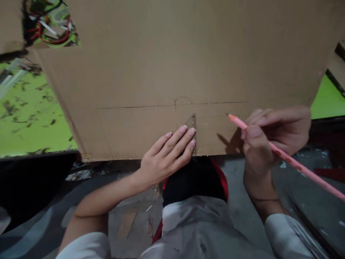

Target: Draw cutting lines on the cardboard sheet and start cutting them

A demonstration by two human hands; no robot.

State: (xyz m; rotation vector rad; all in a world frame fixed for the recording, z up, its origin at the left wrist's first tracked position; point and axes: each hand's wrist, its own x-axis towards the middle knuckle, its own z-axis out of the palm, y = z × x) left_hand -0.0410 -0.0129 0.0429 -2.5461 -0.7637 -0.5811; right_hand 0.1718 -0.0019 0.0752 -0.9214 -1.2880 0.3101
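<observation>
A large sheet of brown cardboard (134, 64) lies in front of me, marked with a long pencil line and two small arcs near its middle. My left hand (169, 153) rests flat, fingers stretched out, on a clear triangular ruler (193, 120) at the cardboard's near edge. Most of the ruler is hidden under the fingers; its upright scale edge faces right. Off to the right, my right hand (269, 135) grips a pink pencil (285, 157). The pencil's tip points left, just above the cardboard, apart from the ruler.
The green tabletop (37, 115) shows on the left, strewn with dark scraps. Through a notch at the upper left I see red and black wires (55, 36). Below the edge are a red stool (222, 178) and a floor (121, 201) with cardboard scraps.
</observation>
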